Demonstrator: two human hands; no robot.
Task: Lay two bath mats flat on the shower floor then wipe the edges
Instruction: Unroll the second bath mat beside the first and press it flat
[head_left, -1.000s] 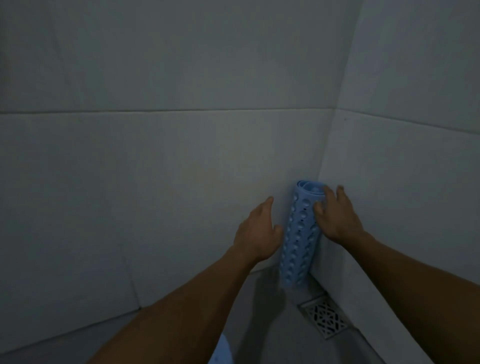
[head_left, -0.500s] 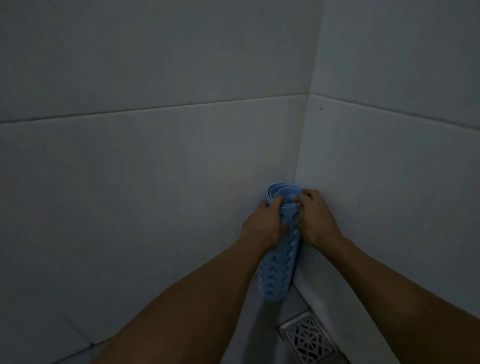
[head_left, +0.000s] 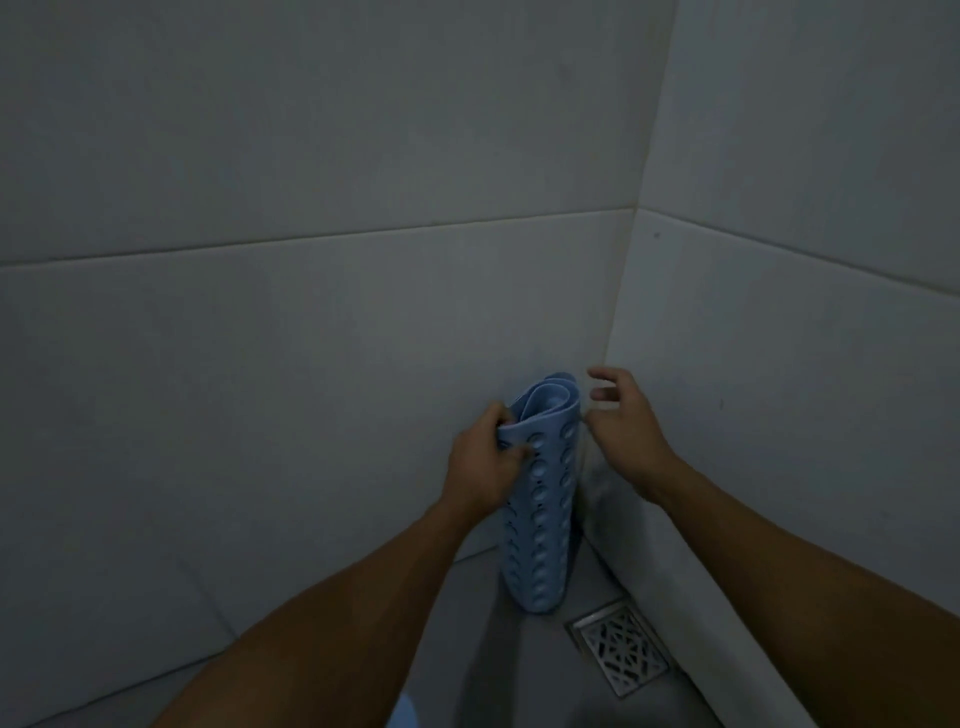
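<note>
Rolled blue mat (head_left: 540, 499) stood on end in the far corner of the shower floor (head_left: 519, 670), leaning where the two walls met, its foot just beside the drain (head_left: 621, 647). My left hand (head_left: 480, 465) gripped the loose outer edge near the top of the roll, fingers curled round the flap. My right hand (head_left: 621, 423) hung just beside the roll, apart from it, fingers spread and loosely bent, holding nothing. Step in hand, as I judged it: starting the unroll. To do it well I needed to keep the flap pinched, steady the roll's body with the free hand, tip it down away from the corner, and let it run out across the floor without folding on itself or covering the grate. Count: one mat in sight, still rolled; a second not clearly seen, only a pale blue patch at the bottom edge that I could not identify. One drain. No cloth in view.
</note>
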